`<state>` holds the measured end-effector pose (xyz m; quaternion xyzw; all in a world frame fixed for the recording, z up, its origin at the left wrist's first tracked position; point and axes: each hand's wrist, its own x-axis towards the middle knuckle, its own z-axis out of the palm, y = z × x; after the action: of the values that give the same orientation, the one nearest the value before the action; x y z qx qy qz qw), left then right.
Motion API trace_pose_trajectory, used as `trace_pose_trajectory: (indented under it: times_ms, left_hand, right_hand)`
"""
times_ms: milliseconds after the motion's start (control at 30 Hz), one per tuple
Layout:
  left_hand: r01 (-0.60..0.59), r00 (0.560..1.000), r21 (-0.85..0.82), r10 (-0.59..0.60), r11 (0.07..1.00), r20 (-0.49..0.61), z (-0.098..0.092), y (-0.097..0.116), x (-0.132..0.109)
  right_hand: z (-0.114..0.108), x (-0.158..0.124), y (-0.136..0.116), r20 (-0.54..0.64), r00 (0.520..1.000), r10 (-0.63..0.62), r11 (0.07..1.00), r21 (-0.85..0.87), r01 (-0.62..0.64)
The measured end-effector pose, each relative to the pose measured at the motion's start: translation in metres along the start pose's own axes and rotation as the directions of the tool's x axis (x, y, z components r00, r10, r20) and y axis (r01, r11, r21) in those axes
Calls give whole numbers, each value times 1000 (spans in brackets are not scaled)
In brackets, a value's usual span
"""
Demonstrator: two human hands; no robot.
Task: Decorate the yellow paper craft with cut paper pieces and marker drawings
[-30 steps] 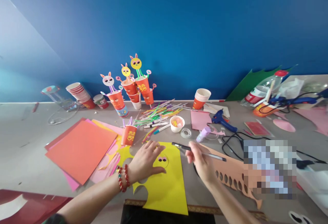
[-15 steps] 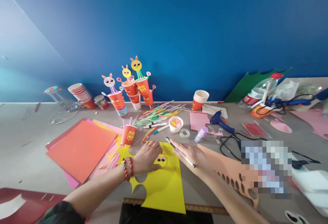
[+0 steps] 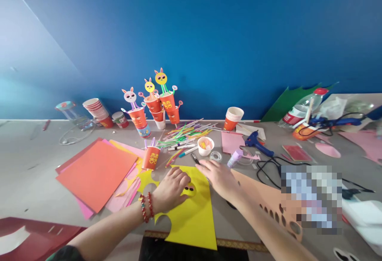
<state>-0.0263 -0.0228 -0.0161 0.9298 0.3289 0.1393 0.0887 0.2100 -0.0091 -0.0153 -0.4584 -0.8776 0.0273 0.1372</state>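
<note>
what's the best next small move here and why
Probably have the right hand leave the pen aside: it pokes out from under that flattened hand, not in a writing grip, while the left hand is at the round face on the yellow paper.

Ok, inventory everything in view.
Cut sheet: 1, yellow, front centre
Disc: 1, yellow, on it
Pen: 1, black, centre
Paper pile: several, mixed, left
Holed sheet: 1, peach, right
Rabbits: 3, white or yellow, back left
Front cup: 1, red, left
Nested cups: 2 stacks, red, back
Sticks: many, mixed, centre
Tub: 1, white, centre
Tape: 1, clear, centre
Glue stick: 1, purple, by tape
Glue gun: 1, blue, centre right
Bottle: 1, clear, back right
Clutter: several, mixed, far right
Table: 1, grey, throughout
Left hand: 1, on cut sheet
Right hand: 1, at pen
</note>
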Motion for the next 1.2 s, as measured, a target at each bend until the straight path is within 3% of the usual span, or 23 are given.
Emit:
trace_pose_trajectory:
  times_ms: [133, 233, 433, 633, 867, 1067, 1200]
  left_hand:
    - [-35, 997, -12, 34, 999, -70, 6, -3, -8]
    - [-52, 994, -28, 49, 998, -100, 11, -3, -11]
    - [-66, 985, -39, 59, 997, -163, 10, -6, -14]
    - [103, 966, -85, -120, 991, -231, -5, -14, -14]
    - [42, 992, -86, -52, 995, -114, 6, -1, -3]
    - [65, 995, -50, -69, 997, -68, 6, 5, 9]
    - [116, 991, -62, -120, 991, -53, 8, 2, 9]
  right_hand:
    - [1, -15, -20, 56, 993, 105, 926, 360, -118]
    - [8, -20, -28, 88, 987, 137, 881, 445, -162]
    - [9, -16, -28, 45, 990, 134, 869, 475, -139]
    - [-2, -15, -22, 11, 970, 243, 909, 347, -232]
    - [4, -10, -26, 121, 950, 287, 840, 445, -310]
    - [7, -9, -25, 105, 960, 259, 838, 470, -277]
    - [9, -15, -15, 14, 981, 192, 913, 365, -184]
